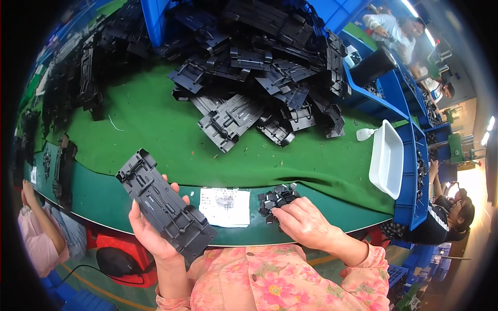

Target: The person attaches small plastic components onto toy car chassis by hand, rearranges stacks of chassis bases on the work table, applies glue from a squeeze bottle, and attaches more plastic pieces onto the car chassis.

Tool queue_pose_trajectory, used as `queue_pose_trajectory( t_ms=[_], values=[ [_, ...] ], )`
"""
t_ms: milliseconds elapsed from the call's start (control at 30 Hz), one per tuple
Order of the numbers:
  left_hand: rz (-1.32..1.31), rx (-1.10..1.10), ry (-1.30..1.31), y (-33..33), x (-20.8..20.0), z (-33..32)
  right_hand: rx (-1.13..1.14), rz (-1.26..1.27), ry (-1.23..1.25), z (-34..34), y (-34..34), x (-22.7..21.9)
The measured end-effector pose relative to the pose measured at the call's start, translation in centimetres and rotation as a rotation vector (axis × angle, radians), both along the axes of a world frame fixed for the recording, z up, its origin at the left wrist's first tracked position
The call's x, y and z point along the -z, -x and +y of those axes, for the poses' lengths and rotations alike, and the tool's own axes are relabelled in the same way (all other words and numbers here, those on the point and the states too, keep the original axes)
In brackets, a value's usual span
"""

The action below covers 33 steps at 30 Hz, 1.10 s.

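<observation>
My left hand [151, 236] grips a long black plastic chassis [162, 203] by its edges, tilted above the near edge of the table. Its moulded side, with ribs and raised bosses, faces up. My right hand [307, 222] is at a small heap of black plastic pieces [278, 197], its fingers pinched together at the heap's near side. Whatever is between those fingertips is hidden. Between my hands lies a white printed sheet [224, 207].
A large pile of black chassis parts [233, 116] covers the far middle of the green cloth [150, 114]. On the right stand a white tray [387, 160] and blue bins [412, 181]. Co-workers are at both sides; a red stool [127, 259] is below left.
</observation>
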<state>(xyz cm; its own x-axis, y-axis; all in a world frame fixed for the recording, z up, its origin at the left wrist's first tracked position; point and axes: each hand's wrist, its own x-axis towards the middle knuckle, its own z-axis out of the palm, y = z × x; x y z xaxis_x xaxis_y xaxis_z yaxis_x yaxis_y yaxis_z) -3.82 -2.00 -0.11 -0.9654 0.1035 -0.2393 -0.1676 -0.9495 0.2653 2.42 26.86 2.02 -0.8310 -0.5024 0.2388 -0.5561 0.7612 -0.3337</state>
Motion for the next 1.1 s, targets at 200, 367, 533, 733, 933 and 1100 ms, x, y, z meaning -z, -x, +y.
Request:
queue_pose_trajectory(
  t_ms=[200,367,533,733,933,1100],
  values=[
    [-0.036,-0.029,0.032,-0.2,0.1,-0.4,0.217,-0.417,0.405,0.5,0.6,-1.1],
    [-0.038,-0.024,0.016,-0.2,0.3,-0.5,0.52,-1.095,1.023,1.0,1.4,-0.9],
    [-0.029,-0.043,0.019,-0.3,0.1,-0.7,0.55,-1.198,1.059,-0.1,3.0,-1.4],
    [-0.039,-0.073,0.043,-0.5,-0.1,-1.0,0.416,-1.133,0.994,-1.5,4.0,-1.7],
    [-0.038,-0.086,0.064,-0.6,0.0,-1.3,0.403,-1.042,0.911,-4.0,5.2,-1.9],
    [-0.065,-0.118,0.081,-0.6,-0.1,-1.4,0.162,-0.767,0.457,-5.2,6.8,-1.5]
  ],
)
